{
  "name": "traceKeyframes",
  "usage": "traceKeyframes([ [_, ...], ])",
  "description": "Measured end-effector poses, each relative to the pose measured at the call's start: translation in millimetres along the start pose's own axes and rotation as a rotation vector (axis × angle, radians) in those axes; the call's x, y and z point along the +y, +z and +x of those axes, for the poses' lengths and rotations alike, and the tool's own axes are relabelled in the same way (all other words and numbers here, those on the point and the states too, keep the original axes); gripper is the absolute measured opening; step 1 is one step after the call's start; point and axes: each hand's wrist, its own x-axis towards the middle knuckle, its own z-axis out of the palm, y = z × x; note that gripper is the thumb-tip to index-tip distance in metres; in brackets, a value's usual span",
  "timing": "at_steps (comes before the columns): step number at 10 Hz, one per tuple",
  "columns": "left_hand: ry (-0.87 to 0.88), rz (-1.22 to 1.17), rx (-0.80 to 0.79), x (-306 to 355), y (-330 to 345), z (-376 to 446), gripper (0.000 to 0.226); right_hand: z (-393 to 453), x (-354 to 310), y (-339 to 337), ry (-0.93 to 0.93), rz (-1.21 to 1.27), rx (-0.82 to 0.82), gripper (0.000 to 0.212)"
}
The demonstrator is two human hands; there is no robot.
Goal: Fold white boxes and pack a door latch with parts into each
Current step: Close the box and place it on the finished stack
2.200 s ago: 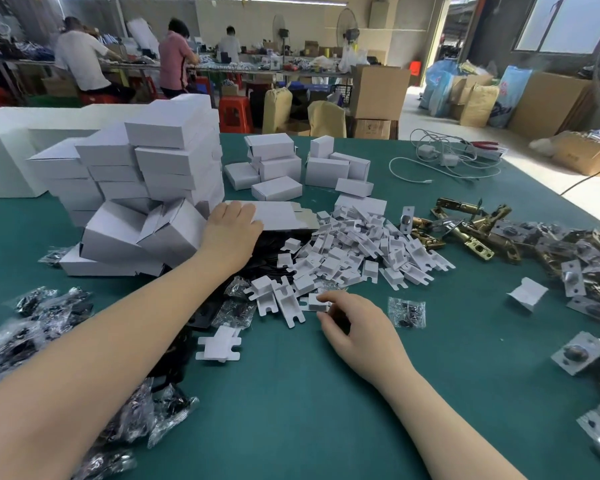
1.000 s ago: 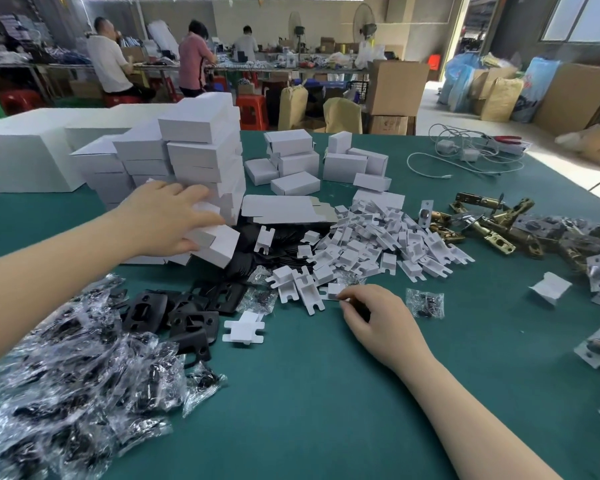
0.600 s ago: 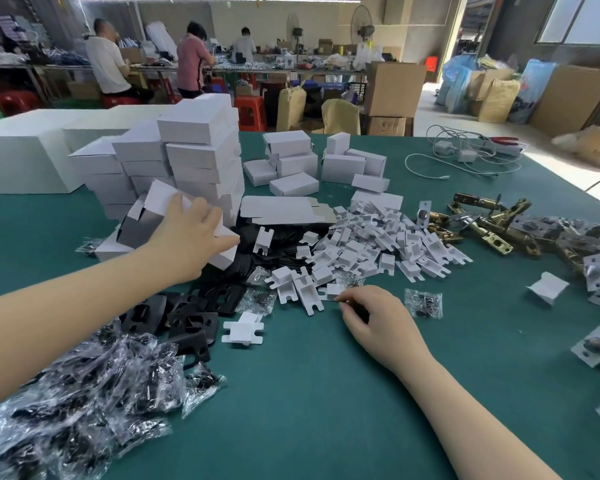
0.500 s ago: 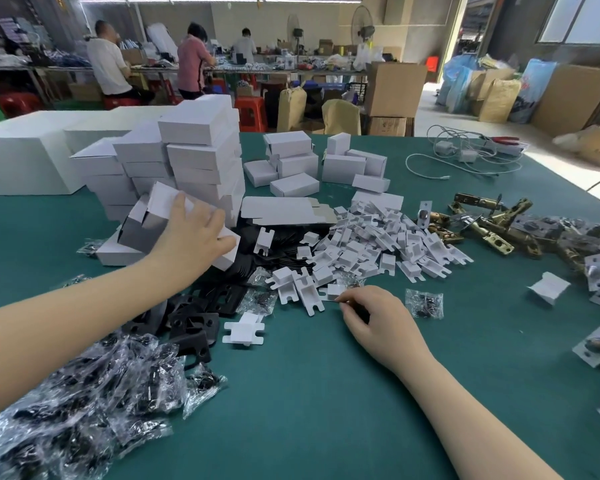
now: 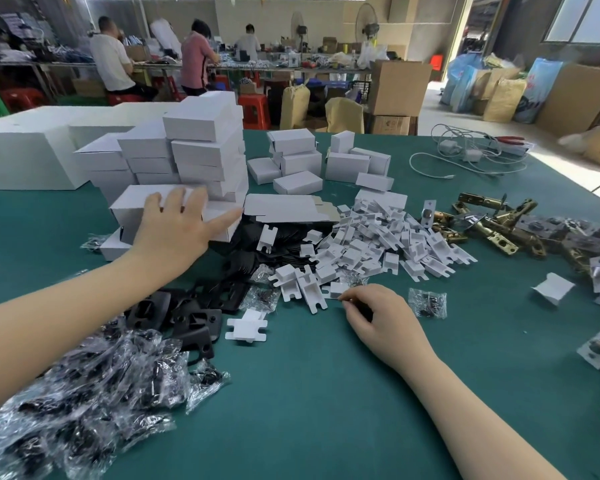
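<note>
Right grip (image 5: 373,318) curled knuckles-up on green tabletop (image 5: 309,410), fingertips pinching small dark part, touching edge of white insert pile (image 5: 371,244). Left grip (image 5: 177,226) farther out, fingers spread flat over white box (image 5: 132,202) at foot of box stack (image 5: 201,147). Latches (image 5: 492,223) lie far right.

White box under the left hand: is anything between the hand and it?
Nothing visible. The left hand already lies on the white box, fingers spread over its top at the foot of the box stack.
</note>
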Motion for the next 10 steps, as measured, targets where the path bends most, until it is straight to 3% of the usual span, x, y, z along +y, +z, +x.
traceKeyframes([
  [2, -0.008, 0.026, -0.043, -5.4, -1.9, -7.0, 0.074, 0.3, 0.1, -0.3, -0.002, -0.008, 0.000, 0.014],
  [4, 0.146, 0.105, -0.054, 5.6, 7.7, -16.5, 0.061, -0.8, 0.5, -0.7, 0.006, -0.012, -0.006, 0.014],
  [5, 0.170, 0.203, -0.161, 13.9, 9.5, -19.3, 0.068, -1.1, 0.8, -0.4, 0.008, -0.010, -0.004, 0.014],
  [6, 0.198, 0.268, -0.286, 16.4, 9.5, -19.9, 0.091, -1.1, 1.1, -0.5, 0.007, -0.010, -0.003, 0.014],
  [8, 0.202, 0.252, -0.123, 9.2, 19.0, -25.4, 0.093, -0.1, 1.1, 0.2, 0.000, 0.001, 0.006, 0.013],
  [10, 0.159, 0.274, 0.029, -3.7, 31.5, -22.4, 0.067, -0.4, 1.8, -0.3, -0.001, -0.001, 0.010, 0.013],
])
